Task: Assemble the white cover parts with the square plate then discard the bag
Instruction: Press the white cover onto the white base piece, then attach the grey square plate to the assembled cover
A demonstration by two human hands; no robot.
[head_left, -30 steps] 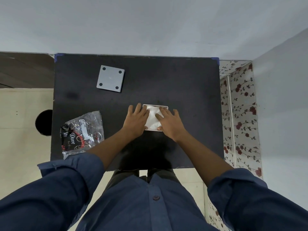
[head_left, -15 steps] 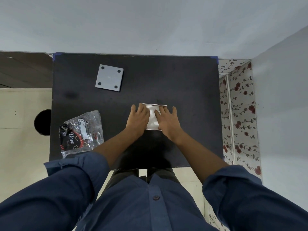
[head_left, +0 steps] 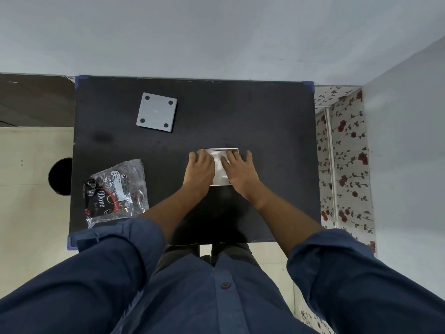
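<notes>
A white cover [head_left: 219,168] lies flat near the middle of the black table [head_left: 265,121]. My left hand [head_left: 199,171] and my right hand [head_left: 239,172] both rest palm down on it, fingers spread, side by side, hiding most of its surface. Only a strip between the hands and its far edge show. A grey square plate [head_left: 157,112] with four dark corner dots lies apart at the far left of the table. A crinkled clear plastic bag [head_left: 116,191] with dark printing lies at the near left, untouched.
The table stands against a pale wall at the back. A flowered surface [head_left: 342,153] borders the table's right side. On the left are a beige floor and a dark round hole [head_left: 60,175].
Both hands have slid closer together and a little forward over the white cover, hiding more of it. The plate and the bag have not moved.
</notes>
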